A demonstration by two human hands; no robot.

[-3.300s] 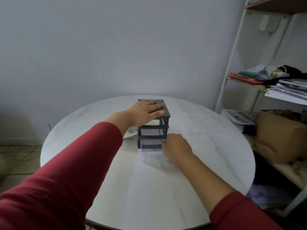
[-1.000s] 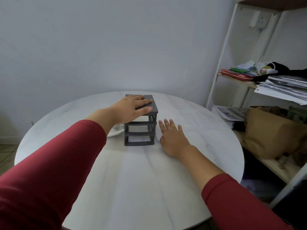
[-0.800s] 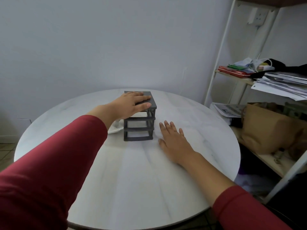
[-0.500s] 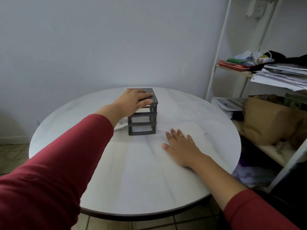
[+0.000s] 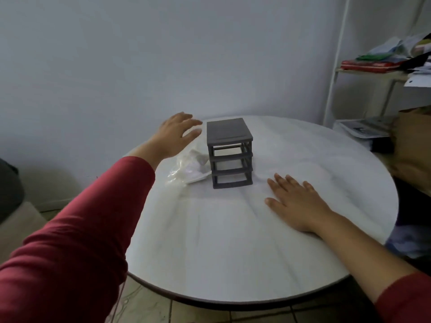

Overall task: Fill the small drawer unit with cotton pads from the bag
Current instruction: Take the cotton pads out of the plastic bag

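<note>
A small dark grey drawer unit (image 5: 229, 157) with three tiers stands upright near the far middle of the round white table (image 5: 233, 241). A clear plastic bag (image 5: 190, 170) with white cotton pads lies against its left side. My left hand (image 5: 177, 134) hovers in the air just left of the unit's top, fingers spread, holding nothing. My right hand (image 5: 295, 201) lies flat on the table, palm down, to the right front of the unit and apart from it.
A white metal shelf (image 5: 373, 73) stands at the right with papers, a red folder and clothes. A brown paper bag (image 5: 412, 145) sits beside the table's right edge. A plain wall runs behind, and tiled floor shows below the near edge.
My left hand has lifted off the top of the drawer unit and moved left. My right hand has slid back toward me, staying flat. The bag now shows beside the unit.
</note>
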